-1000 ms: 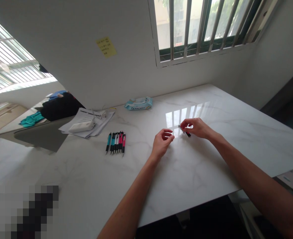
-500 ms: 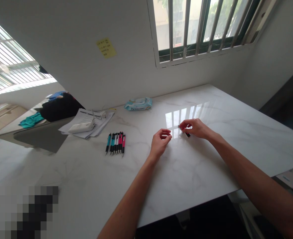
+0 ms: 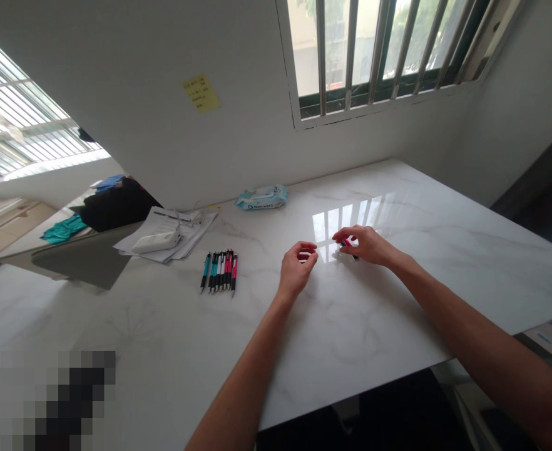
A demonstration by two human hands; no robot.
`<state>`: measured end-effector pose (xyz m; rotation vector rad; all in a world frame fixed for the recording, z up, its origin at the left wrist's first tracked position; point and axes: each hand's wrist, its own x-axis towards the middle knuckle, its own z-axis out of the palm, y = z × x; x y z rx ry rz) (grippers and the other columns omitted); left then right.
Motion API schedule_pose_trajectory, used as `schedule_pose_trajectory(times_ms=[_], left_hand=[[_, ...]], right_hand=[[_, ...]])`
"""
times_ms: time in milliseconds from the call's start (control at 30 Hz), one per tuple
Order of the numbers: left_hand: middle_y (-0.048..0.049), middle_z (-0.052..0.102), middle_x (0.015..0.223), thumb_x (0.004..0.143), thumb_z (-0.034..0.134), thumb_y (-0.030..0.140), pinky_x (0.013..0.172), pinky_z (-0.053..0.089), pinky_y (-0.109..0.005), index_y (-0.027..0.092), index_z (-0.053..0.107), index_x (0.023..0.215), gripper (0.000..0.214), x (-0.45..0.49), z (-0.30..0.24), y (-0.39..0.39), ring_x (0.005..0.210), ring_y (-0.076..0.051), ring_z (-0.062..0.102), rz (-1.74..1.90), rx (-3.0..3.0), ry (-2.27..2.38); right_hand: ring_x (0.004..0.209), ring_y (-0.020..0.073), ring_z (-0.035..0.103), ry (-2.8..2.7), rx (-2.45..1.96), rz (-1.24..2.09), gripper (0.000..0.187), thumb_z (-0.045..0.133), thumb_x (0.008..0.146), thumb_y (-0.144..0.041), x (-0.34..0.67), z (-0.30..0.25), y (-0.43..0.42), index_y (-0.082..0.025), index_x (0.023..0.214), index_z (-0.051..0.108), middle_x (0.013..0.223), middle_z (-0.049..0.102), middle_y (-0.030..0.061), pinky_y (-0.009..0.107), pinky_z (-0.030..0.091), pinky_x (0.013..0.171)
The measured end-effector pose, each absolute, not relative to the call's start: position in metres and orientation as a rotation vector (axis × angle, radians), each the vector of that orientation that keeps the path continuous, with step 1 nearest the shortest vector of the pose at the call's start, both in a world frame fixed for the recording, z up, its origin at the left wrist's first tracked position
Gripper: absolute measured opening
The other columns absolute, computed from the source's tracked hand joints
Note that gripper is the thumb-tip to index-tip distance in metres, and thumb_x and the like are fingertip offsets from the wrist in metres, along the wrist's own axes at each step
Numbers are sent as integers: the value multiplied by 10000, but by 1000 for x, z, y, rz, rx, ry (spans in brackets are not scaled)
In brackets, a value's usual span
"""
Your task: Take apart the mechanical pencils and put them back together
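I've got the right hand (image 3: 365,245) closed in a pinch, thumb and fingertips together on a pink-and-black pen (image 3: 347,243), which sits over the marble tabletop (image 3: 412,300). The fingers hide most of the pen, so I can't tell from here whether it touches the marble. The left hand (image 3: 297,269) is just beside it, on the pen's left, not touching the right hand. Its fingers curl loosely, apart from the thumb, with nothing showing in them. Further left, a row of retractable pens (image 3: 218,270) lies side by side on the marble, teal ones on the left and pink ones on the right, tips toward me. Past them, a stack of papers (image 3: 182,228) carries a white pouch (image 3: 154,242). A packet of wet wipes (image 3: 261,197) lies near the table's far edge, under a wall with a yellow sticky note (image 3: 201,93) and a barred window (image 3: 374,56). Off to the left, I can see a black bag (image 3: 119,205) and a teal cloth (image 3: 64,228).
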<state>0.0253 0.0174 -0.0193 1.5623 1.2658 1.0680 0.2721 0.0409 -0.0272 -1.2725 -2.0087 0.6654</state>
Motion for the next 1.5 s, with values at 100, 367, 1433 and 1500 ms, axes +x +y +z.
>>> schedule_pose_trajectory(times_ms=[100,367,1433,1500], left_hand=[[-41,723,980,825,699,282,719,523,-251,198,718,983,180,26,-20,17,826,-152,663,1064,1577,1265],[-41,726,998,834,689,279,713,522,-247,204,717,977,163,26,-22,16,819,-146,660,1053,1601,1269],[-156,619,1394,898,617,332,1034,424,-552,247,673,1287,403,-64,2,35,1250,-407,532,560,2031,2357],[-168,630,1374,900,607,318,1010,445,-523,230,669,1293,408,-66,0,36,1217,-388,563,498,1999,2343]], right_hand=[[1013,243,646,-2070,-1297,611,305,719,835,-231,262,-30,40,-294,1130,760,1010,782,24,377,523,852],[910,218,635,-2119,-1358,553,258,680,871,-197,261,-30,42,-278,1094,783,829,715,28,322,491,777],[941,273,682,-1966,-1240,539,182,641,915,-318,254,-12,26,-280,1009,792,935,764,60,439,549,849],[915,260,676,-1979,-1239,539,176,640,918,-304,253,-12,26,-280,1008,790,907,762,51,417,545,829]])
